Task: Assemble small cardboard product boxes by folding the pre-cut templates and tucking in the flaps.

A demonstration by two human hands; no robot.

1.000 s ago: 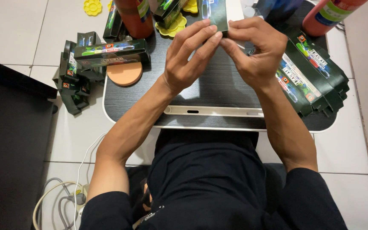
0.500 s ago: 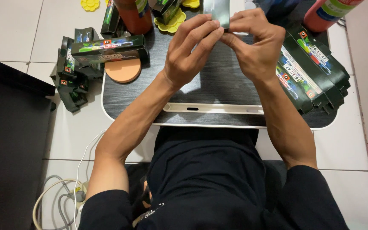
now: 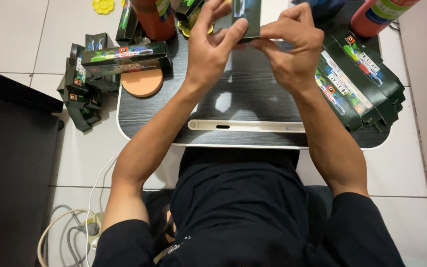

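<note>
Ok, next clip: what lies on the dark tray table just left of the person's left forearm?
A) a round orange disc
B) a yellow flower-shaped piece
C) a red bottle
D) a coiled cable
A: a round orange disc lies flat on the tray table, partly under a green carton, beside the left hand.

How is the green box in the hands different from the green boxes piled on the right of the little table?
The green box is held up off the lap table between the left hand and right hand; the stacked boxes lie flat on it. The held one is single, the others overlap in a pile. Both are dark green with colourful print.
</note>
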